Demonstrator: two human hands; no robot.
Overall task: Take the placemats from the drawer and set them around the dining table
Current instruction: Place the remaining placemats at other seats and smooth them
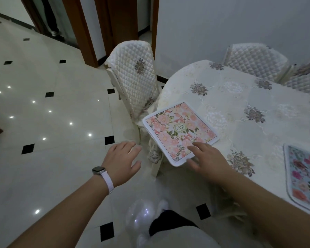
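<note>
A pink floral placemat (179, 130) lies on the near left edge of the dining table (240, 108), one corner jutting past the rim. My right hand (207, 159) rests with spread fingers on the mat's near corner, touching it without gripping. My left hand (123, 158), with a watch on the wrist, hovers open over the floor to the left of the mat, holding nothing. A second placemat (304, 176), blue with red and pink flowers, lies at the table's near right edge, partly cut off by the frame.
A quilted white chair (134, 83) stands tucked at the table's left end, close to the pink mat. Two more covered chairs (254, 59) line the far side by the wall. Glossy tiled floor (43, 113) stretches left toward wooden door frames (79, 29).
</note>
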